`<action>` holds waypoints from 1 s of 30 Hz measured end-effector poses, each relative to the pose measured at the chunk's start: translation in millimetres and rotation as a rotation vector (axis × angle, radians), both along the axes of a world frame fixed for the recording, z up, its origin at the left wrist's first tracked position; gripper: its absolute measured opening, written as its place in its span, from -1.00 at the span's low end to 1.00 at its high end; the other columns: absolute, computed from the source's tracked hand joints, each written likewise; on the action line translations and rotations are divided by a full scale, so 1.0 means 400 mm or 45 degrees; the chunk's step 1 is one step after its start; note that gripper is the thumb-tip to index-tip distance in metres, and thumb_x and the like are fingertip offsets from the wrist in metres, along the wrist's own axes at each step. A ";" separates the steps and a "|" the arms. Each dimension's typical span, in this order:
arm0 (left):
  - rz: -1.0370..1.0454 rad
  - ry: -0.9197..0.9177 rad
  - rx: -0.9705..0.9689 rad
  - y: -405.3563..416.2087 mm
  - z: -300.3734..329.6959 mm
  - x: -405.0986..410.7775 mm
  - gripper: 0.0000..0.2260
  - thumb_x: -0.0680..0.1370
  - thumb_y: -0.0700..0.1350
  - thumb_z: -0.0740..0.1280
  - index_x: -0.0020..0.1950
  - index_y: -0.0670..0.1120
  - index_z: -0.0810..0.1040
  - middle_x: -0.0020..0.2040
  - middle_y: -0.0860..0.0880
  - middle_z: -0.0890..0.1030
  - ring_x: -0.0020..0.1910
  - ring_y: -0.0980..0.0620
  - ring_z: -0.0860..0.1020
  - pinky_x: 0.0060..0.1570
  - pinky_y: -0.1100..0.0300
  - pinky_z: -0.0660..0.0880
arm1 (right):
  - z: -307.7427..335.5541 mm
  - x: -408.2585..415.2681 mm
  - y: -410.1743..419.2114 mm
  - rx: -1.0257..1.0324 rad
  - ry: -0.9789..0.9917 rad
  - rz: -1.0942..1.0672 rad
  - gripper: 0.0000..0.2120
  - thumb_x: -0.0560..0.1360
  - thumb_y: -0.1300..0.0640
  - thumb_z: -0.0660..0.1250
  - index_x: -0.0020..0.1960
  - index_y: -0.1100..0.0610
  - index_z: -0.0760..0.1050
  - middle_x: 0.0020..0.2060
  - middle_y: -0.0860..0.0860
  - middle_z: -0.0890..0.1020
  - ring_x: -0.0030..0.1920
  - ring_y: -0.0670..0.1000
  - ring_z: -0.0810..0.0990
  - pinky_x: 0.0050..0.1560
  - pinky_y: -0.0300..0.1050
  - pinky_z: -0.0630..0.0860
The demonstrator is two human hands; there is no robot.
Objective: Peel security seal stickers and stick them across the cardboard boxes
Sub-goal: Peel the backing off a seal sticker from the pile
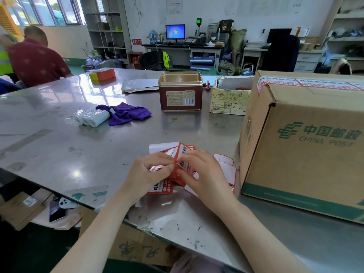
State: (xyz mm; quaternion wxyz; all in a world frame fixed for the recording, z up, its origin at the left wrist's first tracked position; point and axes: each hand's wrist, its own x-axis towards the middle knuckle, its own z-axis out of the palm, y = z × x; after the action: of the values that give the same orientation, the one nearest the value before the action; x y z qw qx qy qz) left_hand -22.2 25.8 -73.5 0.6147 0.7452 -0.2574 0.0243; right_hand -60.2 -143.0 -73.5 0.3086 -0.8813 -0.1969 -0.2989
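Near the tabletop's [59, 138] front edge, left hand [151, 170] and right hand [199, 172] both pinch a seal sticker [184, 152] (red-bordered), beside the cardboard box [307, 154].

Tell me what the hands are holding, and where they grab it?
Both hold a red-and-white security seal sticker sheet above the metal table. The left hand pinches its left side; the right hand pinches a sticker's edge near the middle.

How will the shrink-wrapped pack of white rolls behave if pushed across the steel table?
The pack of white rolls would probably slide, not roll: three rolls lie side by side in one clear wrap. The glossy film on the steel table looks slippery. It is likely light, as it appears to be paper. The purple cloth touching one end may drag along.
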 end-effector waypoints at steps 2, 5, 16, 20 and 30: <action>-0.020 -0.013 0.009 0.002 0.001 0.001 -0.81 0.37 -0.04 0.40 -0.16 -0.13 0.71 -0.11 -0.03 0.68 -0.10 0.08 0.62 -0.05 0.28 0.52 | 0.001 0.002 -0.003 -0.006 -0.011 -0.002 -0.75 0.44 -0.02 0.26 -0.03 0.09 0.60 -0.08 -0.03 0.66 -0.03 0.03 0.59 -0.06 0.02 0.54; -0.030 -0.010 0.010 0.001 0.001 0.001 -0.90 0.40 -0.16 0.40 -0.18 -0.12 0.71 -0.13 -0.01 0.67 -0.12 0.09 0.61 -0.06 0.28 0.51 | 0.001 0.002 -0.001 0.016 -0.055 0.003 -0.78 0.44 0.02 0.27 -0.07 0.10 0.62 -0.13 -0.03 0.67 -0.07 0.04 0.60 -0.10 0.03 0.56; 0.013 -0.128 0.134 0.001 0.000 -0.001 -0.85 0.39 0.01 0.39 -0.20 -0.02 0.71 -0.17 0.11 0.64 -0.15 0.15 0.59 -0.10 0.35 0.47 | -0.003 -0.003 -0.007 -0.043 -0.135 -0.010 -0.78 0.45 0.06 0.26 -0.12 0.12 0.66 -0.18 0.00 0.69 -0.15 0.07 0.62 -0.20 0.05 0.58; 0.017 -0.168 0.141 -0.001 0.001 0.001 -0.85 0.38 0.05 0.35 -0.24 0.05 0.69 -0.18 0.13 0.63 -0.17 0.18 0.58 -0.10 0.39 0.43 | -0.007 0.000 -0.004 -0.007 -0.097 -0.016 -0.80 0.44 0.07 0.28 -0.14 0.13 0.64 -0.18 -0.01 0.68 -0.14 0.09 0.61 -0.19 0.07 0.57; -0.014 -0.215 0.361 -0.005 -0.005 0.002 -0.85 0.43 -0.05 0.36 -0.05 0.10 0.66 -0.07 0.18 0.61 -0.04 0.14 0.56 -0.01 0.26 0.47 | 0.010 -0.016 -0.005 0.083 0.158 -0.027 -0.68 0.43 -0.09 0.22 -0.16 0.12 0.63 -0.13 -0.03 0.65 -0.05 -0.01 0.55 -0.01 -0.06 0.52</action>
State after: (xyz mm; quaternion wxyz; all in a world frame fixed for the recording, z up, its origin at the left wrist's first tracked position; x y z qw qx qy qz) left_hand -21.4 23.6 -75.6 0.4798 0.8183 -0.3130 0.0468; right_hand -66.5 -145.0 -69.4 0.3457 -0.8896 -0.1580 -0.2532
